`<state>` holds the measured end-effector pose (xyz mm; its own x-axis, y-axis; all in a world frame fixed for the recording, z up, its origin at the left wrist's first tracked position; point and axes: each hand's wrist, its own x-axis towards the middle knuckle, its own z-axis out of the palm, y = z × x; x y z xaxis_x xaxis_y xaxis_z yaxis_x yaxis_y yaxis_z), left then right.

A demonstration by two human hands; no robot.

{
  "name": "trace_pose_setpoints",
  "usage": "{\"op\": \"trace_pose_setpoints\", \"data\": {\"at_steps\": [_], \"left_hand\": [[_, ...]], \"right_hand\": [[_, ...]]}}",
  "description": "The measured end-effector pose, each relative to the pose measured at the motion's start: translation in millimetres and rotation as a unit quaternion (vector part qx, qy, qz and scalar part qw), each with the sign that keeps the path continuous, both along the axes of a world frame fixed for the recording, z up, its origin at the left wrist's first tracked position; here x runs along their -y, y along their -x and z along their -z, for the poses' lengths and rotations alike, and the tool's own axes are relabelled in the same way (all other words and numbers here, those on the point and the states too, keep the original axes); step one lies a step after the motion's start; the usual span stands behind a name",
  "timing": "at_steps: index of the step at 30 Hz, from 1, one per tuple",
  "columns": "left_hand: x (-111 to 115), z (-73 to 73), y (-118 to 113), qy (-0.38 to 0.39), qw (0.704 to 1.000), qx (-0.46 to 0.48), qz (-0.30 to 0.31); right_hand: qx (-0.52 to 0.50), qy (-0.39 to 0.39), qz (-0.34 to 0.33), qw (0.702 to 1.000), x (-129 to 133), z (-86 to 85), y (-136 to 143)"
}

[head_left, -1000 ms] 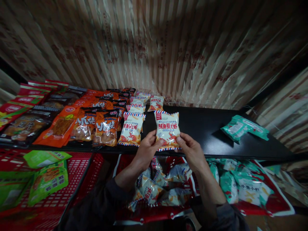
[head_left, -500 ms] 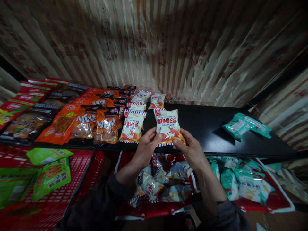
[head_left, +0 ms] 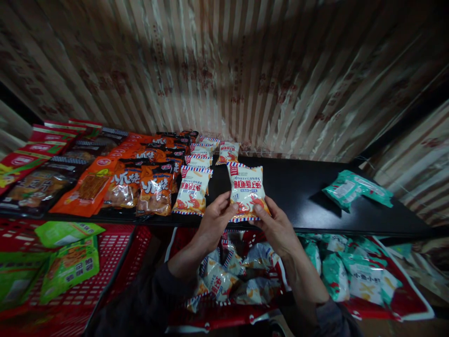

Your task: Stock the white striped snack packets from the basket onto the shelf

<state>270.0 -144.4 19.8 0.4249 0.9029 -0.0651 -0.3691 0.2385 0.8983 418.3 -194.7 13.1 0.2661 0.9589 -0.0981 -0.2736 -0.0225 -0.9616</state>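
Observation:
A white and orange snack bag (head_left: 247, 189) stands upright at the front edge of the black shelf (head_left: 301, 192). My left hand (head_left: 219, 217) grips its lower left corner and my right hand (head_left: 275, 222) its lower right, both thumbs on the front. Just left of it on the shelf is a row of matching bags (head_left: 191, 191), one behind another. Another matching bag (head_left: 228, 153) sits farther back, near the wall. Below my hands, a red basket (head_left: 210, 323) holds several more of these bags.
Orange and black snack packs (head_left: 154, 189) fill the shelf's left part. Two teal bags (head_left: 354, 189) lie toward its right. Underneath are a red basket with green bags (head_left: 72, 267) and another with teal and white bags (head_left: 366, 281). A striped sheet (head_left: 224, 70) hangs behind.
The held bag has turned from tilted to nearly straight, facing me, with both hands still on it. The whole view has shifted slightly.

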Motion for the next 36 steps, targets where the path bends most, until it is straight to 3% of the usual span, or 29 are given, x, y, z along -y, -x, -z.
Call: {"op": "trace_pose_setpoints", "data": {"at_steps": [4, 9, 15, 20, 30, 33, 36], "left_hand": [[-1.6, 2.8, 0.9, -0.014, 1.0, -0.023, 0.01], [-1.6, 0.5, 3.1, -0.101, 0.984, -0.138, -0.056], [6.5, -10.0, 3.8, -0.204, 0.96, -0.183, -0.055], [11.0, -10.9, 2.8, -0.165, 0.975, -0.148, -0.019], [11.2, -11.1, 3.0, -0.146, 0.981, -0.129, -0.022], [9.4, -11.4, 3.6, -0.144, 0.98, -0.137, -0.003], [9.6, -14.0, 2.3, -0.136, 0.984, -0.111, 0.013]], "right_hand": [[0.016, -0.004, 0.013, 1.0, -0.6, -1.0, 1.6], [0.08, -0.008, 0.069, 0.994, -3.0, -2.2, 1.4], [0.237, -0.033, 0.155, 0.959, -3.4, 0.6, 1.1], [0.277, -0.047, 0.165, 0.945, -1.3, 3.9, 2.1], [0.276, -0.054, 0.163, 0.946, -0.9, 5.2, 1.9], [0.362, -0.081, 0.174, 0.912, -1.3, 9.4, -0.2], [0.496, -0.14, 0.19, 0.836, -0.3, 14.1, 1.1]]}}
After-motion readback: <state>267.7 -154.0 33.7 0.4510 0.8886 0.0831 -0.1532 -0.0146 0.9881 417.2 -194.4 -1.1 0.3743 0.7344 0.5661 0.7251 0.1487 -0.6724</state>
